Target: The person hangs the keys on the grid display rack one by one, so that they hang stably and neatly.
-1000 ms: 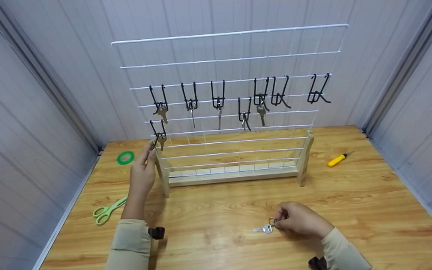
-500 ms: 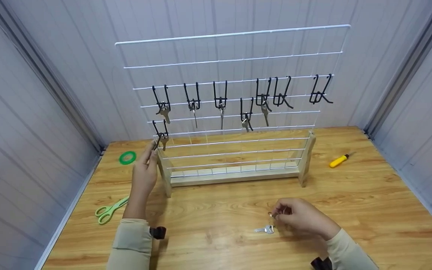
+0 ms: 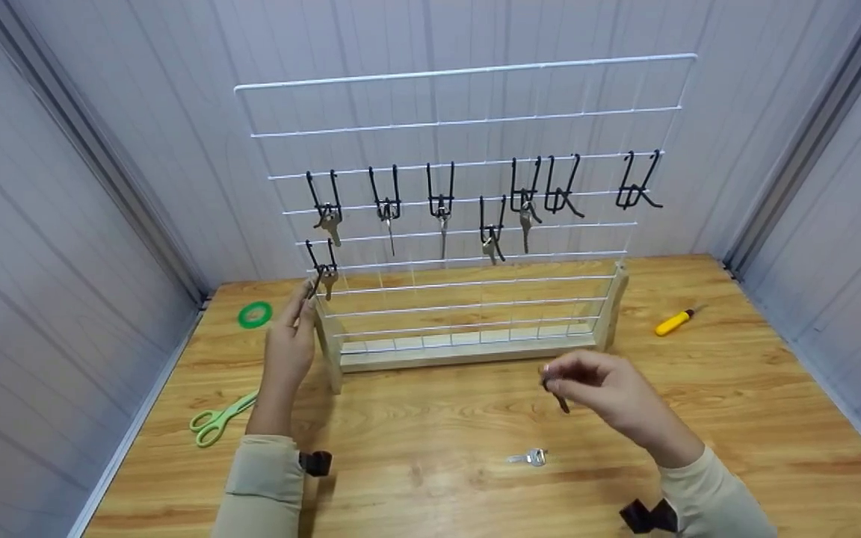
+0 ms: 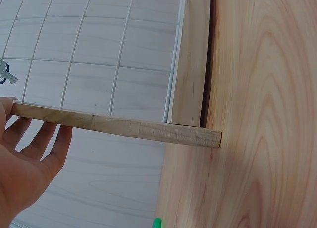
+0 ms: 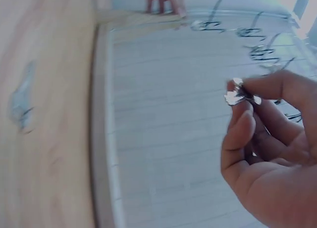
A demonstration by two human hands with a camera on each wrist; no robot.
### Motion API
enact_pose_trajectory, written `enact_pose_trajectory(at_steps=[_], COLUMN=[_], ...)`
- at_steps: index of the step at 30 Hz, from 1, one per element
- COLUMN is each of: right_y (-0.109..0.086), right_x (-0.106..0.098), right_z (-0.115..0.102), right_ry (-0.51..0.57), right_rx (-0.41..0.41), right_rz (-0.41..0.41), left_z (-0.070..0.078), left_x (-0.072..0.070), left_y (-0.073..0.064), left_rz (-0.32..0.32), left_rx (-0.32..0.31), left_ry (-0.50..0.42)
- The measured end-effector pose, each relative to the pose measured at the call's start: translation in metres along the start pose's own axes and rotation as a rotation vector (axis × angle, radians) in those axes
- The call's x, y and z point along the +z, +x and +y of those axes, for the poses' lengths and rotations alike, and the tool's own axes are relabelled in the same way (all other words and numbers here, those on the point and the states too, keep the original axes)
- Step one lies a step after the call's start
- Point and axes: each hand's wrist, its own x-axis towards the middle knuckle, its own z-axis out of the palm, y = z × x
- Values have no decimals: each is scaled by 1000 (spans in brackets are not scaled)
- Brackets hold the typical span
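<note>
My right hand (image 3: 610, 388) is raised over the table and pinches a key (image 3: 561, 401) between thumb and fingertips. In the right wrist view the key (image 5: 237, 95) flashes silver at the fingertips, partly covered by them. Below, a silver key (image 3: 529, 457) lies flat on the wooden table. At the left, my left hand (image 3: 290, 340) grips the upper end of the rack's wooden side post (image 4: 114, 125), fingers behind it. White wire rack (image 3: 468, 72) carries several black hooks (image 3: 440, 190); most of them bear keys, including the low left key (image 3: 328, 282) beside my left hand.
Green-handled scissors (image 3: 210, 426) lie left of my left forearm, with a green tape roll (image 3: 255, 314) behind them. A yellow screwdriver (image 3: 673, 323) lies right of the rack. Two right-hand hooks (image 3: 561, 190) carry no key. White panel walls enclose the table (image 3: 400, 478).
My right hand has lifted off the table and moved forward with a key, leaving the silver key behind on the tabletop. My left hand has stayed on the post.
</note>
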Motion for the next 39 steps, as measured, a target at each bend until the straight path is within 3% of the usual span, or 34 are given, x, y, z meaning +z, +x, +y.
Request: enact_pose_trajectory(at_steps=[5, 9, 18, 24, 33, 39], right_y=[1, 5, 15, 22, 42, 52], right_x=[-5, -7, -4, -8, -16, -20], right_z=[-29, -47, -67, -75, -88, -95], right_ry=[-12, -32, 0, -20, 70, 122], right_rx=[-63, -105, -193, -247, -342, -372], right_rz=[155, 234, 395, 381, 323, 328], left_z=[-3, -4, -2, -1, -1, -1], left_x=[1, 1, 1, 1, 1, 1], left_y=[0, 0, -1, 0, 0, 0], left_rz=[9, 15, 1, -2, -8, -7], left_rx=[21, 21, 4, -1, 7, 16], left_ry=[12, 20, 9, 9, 5, 6])
